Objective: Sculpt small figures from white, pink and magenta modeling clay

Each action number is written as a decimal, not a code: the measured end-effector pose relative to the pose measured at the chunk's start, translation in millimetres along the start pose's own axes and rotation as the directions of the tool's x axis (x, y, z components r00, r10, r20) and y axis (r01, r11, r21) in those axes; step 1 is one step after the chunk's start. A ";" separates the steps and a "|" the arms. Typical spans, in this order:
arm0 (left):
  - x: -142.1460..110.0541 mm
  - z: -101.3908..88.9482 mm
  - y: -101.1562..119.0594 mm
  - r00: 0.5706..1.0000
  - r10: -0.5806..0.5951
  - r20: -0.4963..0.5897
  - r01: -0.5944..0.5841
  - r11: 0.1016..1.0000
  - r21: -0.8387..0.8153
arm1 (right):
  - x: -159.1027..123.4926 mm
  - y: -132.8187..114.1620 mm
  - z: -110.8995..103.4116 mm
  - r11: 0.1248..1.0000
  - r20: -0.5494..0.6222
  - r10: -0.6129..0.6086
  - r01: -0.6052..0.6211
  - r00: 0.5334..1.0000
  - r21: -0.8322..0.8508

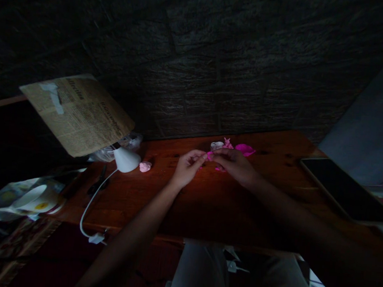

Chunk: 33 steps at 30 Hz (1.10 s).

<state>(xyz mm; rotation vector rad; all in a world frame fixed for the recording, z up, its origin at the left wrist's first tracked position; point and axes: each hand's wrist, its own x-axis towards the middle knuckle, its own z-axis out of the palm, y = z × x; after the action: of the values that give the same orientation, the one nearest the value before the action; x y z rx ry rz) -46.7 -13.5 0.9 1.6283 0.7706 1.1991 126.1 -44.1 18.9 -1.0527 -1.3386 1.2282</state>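
My left hand [188,164] and my right hand [234,163] meet above the wooden table. Between their fingertips they pinch a small bright pink piece [209,155], soft-looking like clay or paper; I cannot tell which. Behind my right hand lie a flat bright pink sheet-like piece [245,150], a lighter pink knobbly shape [227,143] and a whitish lump [216,145]. Small pink bits [220,168] lie under the hands. A pale pink crumpled lump [145,166] sits farther left, apart from both hands.
A lamp with a newspaper-print shade [78,111] and white base [126,160] stands left, its cord hanging over the table's front edge. A dark-screened tablet or phone [348,189] lies at the right. A white cup [36,199] lies at lower left. A dark stone-patterned wall [196,74] rises behind.
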 end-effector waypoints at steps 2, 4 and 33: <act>-0.1 -0.3 -0.5 1.000 -0.004 -0.006 0.004 1.000 0.010 | -0.3 -0.2 -0.7 1.000 0.005 -0.003 0.003 1.000 -0.004; -0.3 -0.5 -0.9 1.000 -0.009 -0.009 0.009 1.000 0.012 | -0.5 -0.5 -1.4 1.000 0.015 -0.011 0.011 1.000 -0.018; -1.5 1.0 0.3 1.000 0.016 -0.003 -0.016 1.000 -0.025 | 0.0 3.5 -2.6 0.949 0.036 -0.204 0.207 0.978 -0.238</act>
<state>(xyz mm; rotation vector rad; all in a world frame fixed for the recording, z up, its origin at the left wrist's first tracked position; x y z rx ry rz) -46.3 -15.2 0.6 1.6160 0.7429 1.2175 128.6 -43.4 15.3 -1.0436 -1.5926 0.9341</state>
